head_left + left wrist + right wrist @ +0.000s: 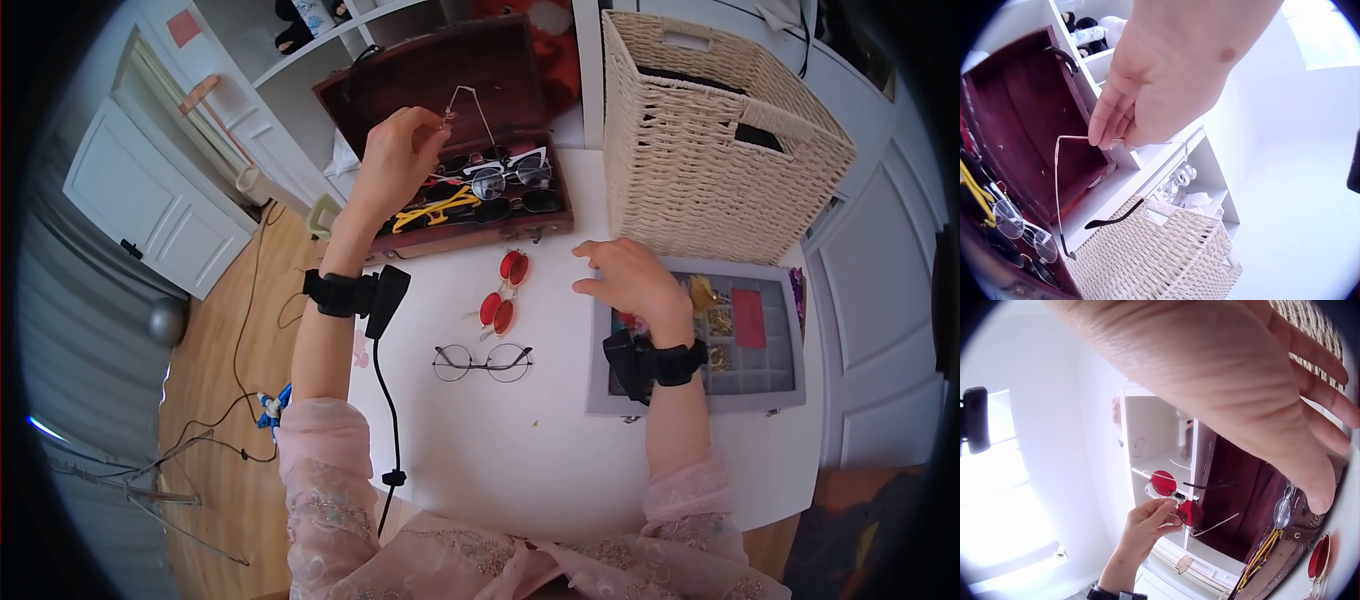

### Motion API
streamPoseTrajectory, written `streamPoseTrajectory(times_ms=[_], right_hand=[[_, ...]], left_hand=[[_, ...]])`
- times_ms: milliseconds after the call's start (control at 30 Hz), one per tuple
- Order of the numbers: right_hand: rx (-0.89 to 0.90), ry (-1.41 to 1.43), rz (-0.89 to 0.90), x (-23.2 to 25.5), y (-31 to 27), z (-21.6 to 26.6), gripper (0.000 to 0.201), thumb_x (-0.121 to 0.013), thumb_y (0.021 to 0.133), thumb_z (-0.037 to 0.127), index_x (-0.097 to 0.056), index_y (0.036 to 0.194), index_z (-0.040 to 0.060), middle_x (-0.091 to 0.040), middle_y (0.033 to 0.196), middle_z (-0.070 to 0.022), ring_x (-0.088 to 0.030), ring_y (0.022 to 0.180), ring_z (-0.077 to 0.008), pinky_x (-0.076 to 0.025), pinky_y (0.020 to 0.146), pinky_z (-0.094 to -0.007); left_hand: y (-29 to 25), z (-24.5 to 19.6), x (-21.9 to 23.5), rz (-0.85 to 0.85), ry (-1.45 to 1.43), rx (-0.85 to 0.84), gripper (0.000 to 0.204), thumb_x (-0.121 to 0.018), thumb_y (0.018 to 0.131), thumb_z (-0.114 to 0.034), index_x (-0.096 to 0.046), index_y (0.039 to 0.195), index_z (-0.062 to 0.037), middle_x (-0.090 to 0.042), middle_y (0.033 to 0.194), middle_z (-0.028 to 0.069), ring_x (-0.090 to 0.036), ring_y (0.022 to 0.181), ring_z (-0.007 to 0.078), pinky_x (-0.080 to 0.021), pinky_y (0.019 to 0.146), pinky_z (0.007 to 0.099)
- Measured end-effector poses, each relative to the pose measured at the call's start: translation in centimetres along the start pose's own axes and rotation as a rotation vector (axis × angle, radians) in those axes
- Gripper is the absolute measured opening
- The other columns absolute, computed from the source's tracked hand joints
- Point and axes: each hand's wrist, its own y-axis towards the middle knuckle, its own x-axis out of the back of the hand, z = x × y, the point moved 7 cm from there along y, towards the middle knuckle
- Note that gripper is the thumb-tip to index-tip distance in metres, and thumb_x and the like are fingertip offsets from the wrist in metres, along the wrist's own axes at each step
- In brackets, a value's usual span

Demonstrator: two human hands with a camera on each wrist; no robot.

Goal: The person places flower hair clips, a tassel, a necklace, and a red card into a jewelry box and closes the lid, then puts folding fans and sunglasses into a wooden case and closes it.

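My left hand [400,160] is raised in front of the wooden case [440,75]. Its fingertips pinch the bridge area of red-lensed sunglasses [1190,513], whose thin temples [1057,181] stick out. The case's lid stands up, and several pairs of glasses [520,172] lie inside, one with yellow temples [437,210]. My right hand [640,285] hovers over the grey compartment box [597,385], fingers spread and holding nothing. Between the hands, round red-lensed sunglasses [503,312] lie on the white table [480,430]. Clear round glasses [483,364] lie nearer to me.
A tall woven basket [700,160] stands behind the compartment box, right of the case. White shelves [290,75] rise behind the case. A black cable [393,420] hangs from the left wrist strap across the table's left side.
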Motion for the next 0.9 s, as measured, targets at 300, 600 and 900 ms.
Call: streamPoseTrajectory(times_ms=[300, 600, 900], right_hand=[[-0.030, 0.023, -0.182, 2.1, 0.6, 0.8, 0.037, -0.060, 0.084, 0.024, -0.059, 0.111, -0.0008, -0.065, 0.081, -0.0196, -0.063, 0.075, -0.0338, -0.048, 0.070, -0.0383], [-0.029, 0.146, -0.493, 4.8, 0.1, 1.9, 0.030, -0.051, 0.091, 0.024, -0.059, 0.109, 0.0014, -0.062, 0.071, -0.0207, -0.060, 0.066, -0.0360, -0.046, 0.061, -0.0415], [0.130, 0.456, -0.599, 5.6, -0.1, 2.6, 0.016, -0.063, 0.082, 0.013, -0.065, 0.090, -0.0014, -0.064, 0.077, -0.0169, -0.063, 0.065, -0.0295, -0.048, 0.060, -0.0328]], left_hand=[[-0.7, -0.7, -1.2, 0.136, -0.454, 0.164, 0.018, -0.058, 0.088, -0.011, -0.058, 0.092, 0.0067, -0.064, 0.071, 0.0074, -0.062, 0.063, 0.0097, -0.050, 0.058, 0.0218], [-2.9, -0.4, -3.8, 0.265, -0.653, 0.306, 0.018, -0.062, 0.086, -0.012, -0.060, 0.090, 0.0057, -0.064, 0.071, 0.0062, -0.061, 0.064, 0.0076, -0.052, 0.060, 0.0213], [-5.2, -3.3, -8.5, 0.439, -0.680, 0.322, 0.018, -0.068, 0.081, -0.010, -0.063, 0.083, 0.0068, -0.064, 0.068, 0.0080, -0.062, 0.058, 0.0095, -0.052, 0.054, 0.0217]])
